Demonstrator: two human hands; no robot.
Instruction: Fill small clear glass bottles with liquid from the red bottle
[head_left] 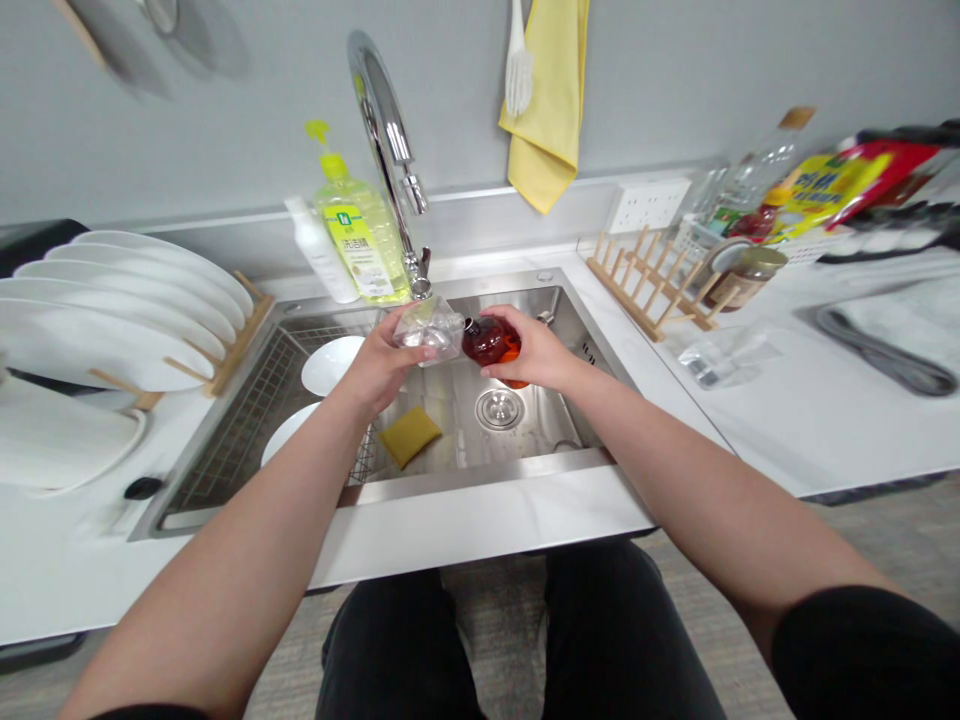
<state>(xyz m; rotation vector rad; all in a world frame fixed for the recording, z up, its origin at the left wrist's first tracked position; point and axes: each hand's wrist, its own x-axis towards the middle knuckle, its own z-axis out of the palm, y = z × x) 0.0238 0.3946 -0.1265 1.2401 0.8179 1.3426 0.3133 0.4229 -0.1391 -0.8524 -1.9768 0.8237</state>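
Over the sink, my left hand grips a clear, transparent container, whose exact kind I cannot make out. My right hand is wrapped round a bottle of dark red liquid. The bottle lies tilted on its side, its dark mouth pointing left at the container and very close to it. Whether the two touch, or any liquid flows, I cannot tell. Below the hands are a yellow sponge and the round drain.
White bowls sit in the wire basket at the sink's left. Behind stand the faucet and a dish soap bottle. Plates fill a left rack; a wooden rack, jar and plastic bag are right.
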